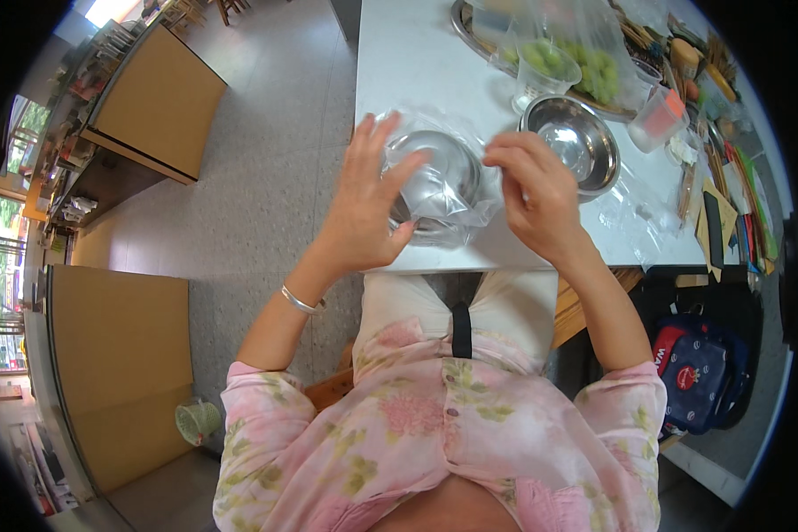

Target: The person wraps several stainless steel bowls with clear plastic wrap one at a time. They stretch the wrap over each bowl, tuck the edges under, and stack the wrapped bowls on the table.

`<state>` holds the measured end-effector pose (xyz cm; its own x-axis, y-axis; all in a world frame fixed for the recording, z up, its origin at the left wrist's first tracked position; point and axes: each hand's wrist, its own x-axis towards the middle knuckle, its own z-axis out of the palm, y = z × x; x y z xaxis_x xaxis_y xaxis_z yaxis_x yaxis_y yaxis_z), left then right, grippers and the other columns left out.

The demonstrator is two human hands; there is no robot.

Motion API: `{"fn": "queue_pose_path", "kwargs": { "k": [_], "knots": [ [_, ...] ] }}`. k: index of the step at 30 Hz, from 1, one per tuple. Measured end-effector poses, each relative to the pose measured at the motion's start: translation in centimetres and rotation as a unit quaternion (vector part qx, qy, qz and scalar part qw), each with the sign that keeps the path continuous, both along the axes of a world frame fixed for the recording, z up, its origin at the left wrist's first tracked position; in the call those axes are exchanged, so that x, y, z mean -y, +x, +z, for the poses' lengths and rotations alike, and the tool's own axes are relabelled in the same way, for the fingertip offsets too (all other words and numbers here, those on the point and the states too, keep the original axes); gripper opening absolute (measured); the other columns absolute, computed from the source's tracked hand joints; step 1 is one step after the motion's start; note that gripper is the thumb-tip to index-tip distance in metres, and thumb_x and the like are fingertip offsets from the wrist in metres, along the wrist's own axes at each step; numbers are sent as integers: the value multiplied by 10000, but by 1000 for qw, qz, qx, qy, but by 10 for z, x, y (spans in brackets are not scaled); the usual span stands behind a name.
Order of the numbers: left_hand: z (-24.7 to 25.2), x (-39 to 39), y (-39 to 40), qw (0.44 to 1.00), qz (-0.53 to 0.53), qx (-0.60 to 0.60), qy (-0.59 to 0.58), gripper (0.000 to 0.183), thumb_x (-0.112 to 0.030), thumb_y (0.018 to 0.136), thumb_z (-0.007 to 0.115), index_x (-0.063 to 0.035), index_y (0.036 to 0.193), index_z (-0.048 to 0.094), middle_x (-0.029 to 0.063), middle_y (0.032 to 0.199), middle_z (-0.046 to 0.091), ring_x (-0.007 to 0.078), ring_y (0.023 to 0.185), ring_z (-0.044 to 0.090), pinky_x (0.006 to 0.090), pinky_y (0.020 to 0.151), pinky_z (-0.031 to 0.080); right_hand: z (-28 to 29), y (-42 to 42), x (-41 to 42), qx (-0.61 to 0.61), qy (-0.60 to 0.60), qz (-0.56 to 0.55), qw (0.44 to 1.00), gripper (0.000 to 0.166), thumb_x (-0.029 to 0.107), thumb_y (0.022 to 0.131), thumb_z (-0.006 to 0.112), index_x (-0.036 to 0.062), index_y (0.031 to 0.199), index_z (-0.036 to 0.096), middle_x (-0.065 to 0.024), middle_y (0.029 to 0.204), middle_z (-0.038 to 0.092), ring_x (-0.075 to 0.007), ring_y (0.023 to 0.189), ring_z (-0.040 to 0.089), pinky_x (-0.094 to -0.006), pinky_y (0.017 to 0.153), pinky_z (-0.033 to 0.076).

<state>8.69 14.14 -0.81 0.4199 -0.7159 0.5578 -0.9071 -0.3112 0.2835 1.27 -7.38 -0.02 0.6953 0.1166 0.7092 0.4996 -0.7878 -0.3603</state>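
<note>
A round stainless steel bowl [432,149] stands at the table's near edge, under or inside thin clear plastic [445,203]; which of the two is unclear. My left hand [366,206], with a silver bangle [302,300] at its wrist, is blurred and spread over the bowl's left side. Its thumb reaches the near rim of the plastic. Across the bowl, my right hand [538,193] has curled fingers at the plastic's right edge; whether they pinch it cannot be seen. Just beyond that hand sits a second, shiny metal bowl [572,143], partly hidden by it.
Green grapes [595,70] lie on a tray [464,26] at the back, partly under clear plastic. A clear plastic cup [548,70] is beside them. A cup with orange-red colour [658,120], sticks and papers crowd the right. A backpack [695,376] is below the table.
</note>
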Motion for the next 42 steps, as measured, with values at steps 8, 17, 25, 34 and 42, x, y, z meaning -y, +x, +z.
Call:
{"fn": "queue_pose_path", "kwargs": {
  "k": [8,17,25,34,42],
  "knots": [
    [8,-14,1,988,-99,-74,-89,150,4,679,608,-42,634,472,160,1077,584,361,1111,496,520,978,302,-6,59,-7,-107,-189,240,946,503,81,620,683,88,1109,565,-159,1195,490,-341,1132,449,-395,932,407],
    [20,-43,7,832,-191,-476,-211,237,27,730,556,-78,596,391,142,938,633,206,1005,548,430,964,365,16,34,-51,-260,-298,3,918,672,345,621,734,19,1156,490,-180,990,500,-320,885,525,-383,710,498],
    [30,-53,26,927,-52,-362,-85,91,-59,789,528,-16,709,518,105,951,631,249,917,584,474,991,330,29,42,-39,-314,-292,-2,903,678,386,638,733,-38,1116,505,-210,924,550,-337,838,578,-375,703,502],
    [14,-6,36,674,-292,-588,-339,209,-193,872,505,9,883,557,140,781,569,228,851,546,418,907,404,9,38,-61,-184,-237,-41,953,486,384,611,755,19,881,582,-149,825,525,-287,700,584,-355,556,492],
    [-18,17,36,673,-174,-626,-353,225,-53,876,461,-27,1099,479,9,650,436,83,542,367,252,632,397,16,44,-40,-296,-195,-22,935,339,263,677,720,36,896,597,-123,915,560,-304,721,599,-402,646,485]
  ]
}}
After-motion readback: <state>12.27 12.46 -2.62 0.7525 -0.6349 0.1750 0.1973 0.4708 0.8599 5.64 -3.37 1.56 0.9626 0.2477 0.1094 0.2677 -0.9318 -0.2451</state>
